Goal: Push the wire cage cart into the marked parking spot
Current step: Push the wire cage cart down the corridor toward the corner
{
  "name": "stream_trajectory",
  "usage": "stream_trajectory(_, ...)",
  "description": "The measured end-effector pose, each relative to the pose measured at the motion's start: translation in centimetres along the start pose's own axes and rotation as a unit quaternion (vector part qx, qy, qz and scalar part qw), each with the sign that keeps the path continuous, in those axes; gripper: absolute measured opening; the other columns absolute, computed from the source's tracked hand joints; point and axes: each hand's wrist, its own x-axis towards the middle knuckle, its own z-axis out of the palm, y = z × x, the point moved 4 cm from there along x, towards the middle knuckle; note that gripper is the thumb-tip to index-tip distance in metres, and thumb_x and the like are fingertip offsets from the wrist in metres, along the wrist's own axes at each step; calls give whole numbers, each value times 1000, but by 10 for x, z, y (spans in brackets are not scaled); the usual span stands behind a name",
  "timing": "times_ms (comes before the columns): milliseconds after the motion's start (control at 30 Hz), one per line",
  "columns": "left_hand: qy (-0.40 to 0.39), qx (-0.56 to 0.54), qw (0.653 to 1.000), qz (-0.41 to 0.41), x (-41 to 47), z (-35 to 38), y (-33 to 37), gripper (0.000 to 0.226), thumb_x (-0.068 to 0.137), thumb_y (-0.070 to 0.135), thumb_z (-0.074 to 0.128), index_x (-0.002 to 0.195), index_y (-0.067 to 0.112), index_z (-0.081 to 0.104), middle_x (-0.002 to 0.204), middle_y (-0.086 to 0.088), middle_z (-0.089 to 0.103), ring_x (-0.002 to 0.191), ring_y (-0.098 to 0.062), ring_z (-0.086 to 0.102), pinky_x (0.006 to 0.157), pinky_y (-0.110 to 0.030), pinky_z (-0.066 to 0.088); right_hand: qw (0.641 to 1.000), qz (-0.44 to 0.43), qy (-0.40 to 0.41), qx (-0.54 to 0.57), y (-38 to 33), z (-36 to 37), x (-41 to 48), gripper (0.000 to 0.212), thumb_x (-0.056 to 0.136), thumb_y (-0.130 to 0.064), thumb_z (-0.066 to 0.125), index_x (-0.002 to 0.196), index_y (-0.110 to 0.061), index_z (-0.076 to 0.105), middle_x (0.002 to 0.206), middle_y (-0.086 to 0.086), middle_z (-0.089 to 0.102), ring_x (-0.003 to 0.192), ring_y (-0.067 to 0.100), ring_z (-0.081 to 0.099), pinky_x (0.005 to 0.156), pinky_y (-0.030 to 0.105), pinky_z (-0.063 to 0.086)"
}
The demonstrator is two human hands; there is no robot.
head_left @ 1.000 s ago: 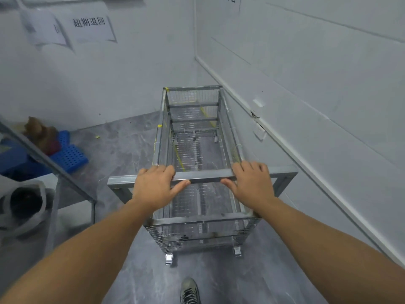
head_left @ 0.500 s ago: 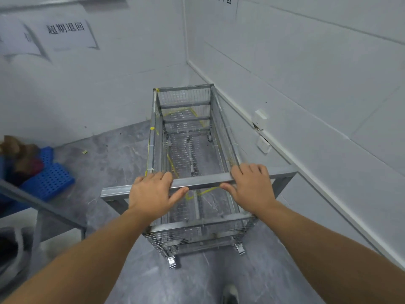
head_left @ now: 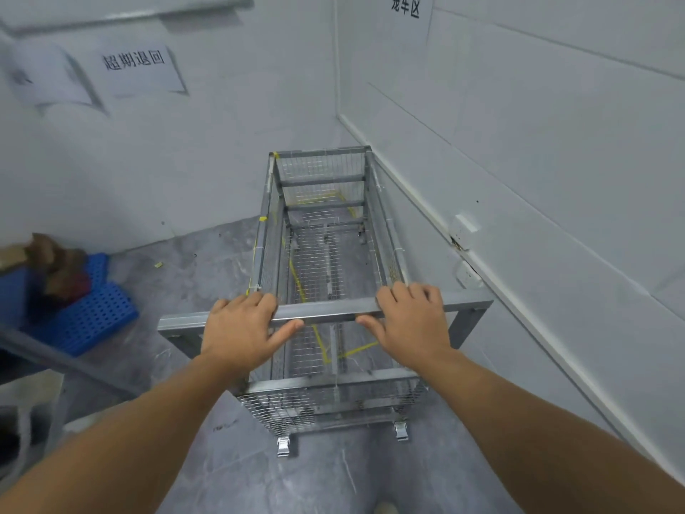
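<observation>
A tall, narrow wire cage cart (head_left: 322,202) of grey metal stands lengthwise in front of me, its far end close to the room's corner. A flat metal handle bar (head_left: 326,311) crosses its near end. My left hand (head_left: 241,328) grips the bar left of centre and my right hand (head_left: 411,324) grips it right of centre. Yellow tape lines (head_left: 356,349) on the grey floor show through the cart's mesh bottom, marking the parking spot beneath it. The cart runs alongside the right wall.
White walls meet in the corner ahead, with paper signs (head_left: 135,70) on the left wall and another sign (head_left: 406,5) on the right one. Wall sockets (head_left: 463,226) stick out to the cart's right. A blue perforated crate (head_left: 87,317) and a metal frame (head_left: 55,359) are at left.
The cart has rolled forward toward the corner, and more of the yellow tape outline now lies under its mesh floor. Both hands have stayed on the handle bar.
</observation>
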Motion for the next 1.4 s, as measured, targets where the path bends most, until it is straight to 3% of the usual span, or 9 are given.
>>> stream_trajectory(467,-18,-3,1000,-19,112,31,-24,56,85,80,21,79,27,41,72,5,51,67,-18,49,67,-36,42,999,-14,-18,34,40,47,110,51,93,-66,39,93,-17,55,85,4,58,78,27,51,80,44,38)
stream_trajectory(800,-4,3,1000,-9,184,48,-55,60,84,79,20,75,24,43,67,5,54,58,-17,46,58,-31,32,998,-23,-47,26,50,85,189,55,94,-69,29,98,-19,52,91,3,57,82,25,49,82,43,36)
stream_trajectory(1200,3,-9,1000,-17,260,76,-116,58,86,77,26,76,23,45,69,3,55,63,-20,51,66,-35,40,999,-24,2,45,39,123,281,56,93,-67,33,94,-16,55,85,5,58,78,28,50,79,42,34)
stream_trajectory(1400,17,-7,1000,-4,280,82,-132,55,86,76,30,74,24,42,66,4,54,60,-18,47,63,-34,38,999,-34,21,32,38,134,304,57,94,-67,34,94,-15,57,84,5,58,77,27,51,78,41,33)
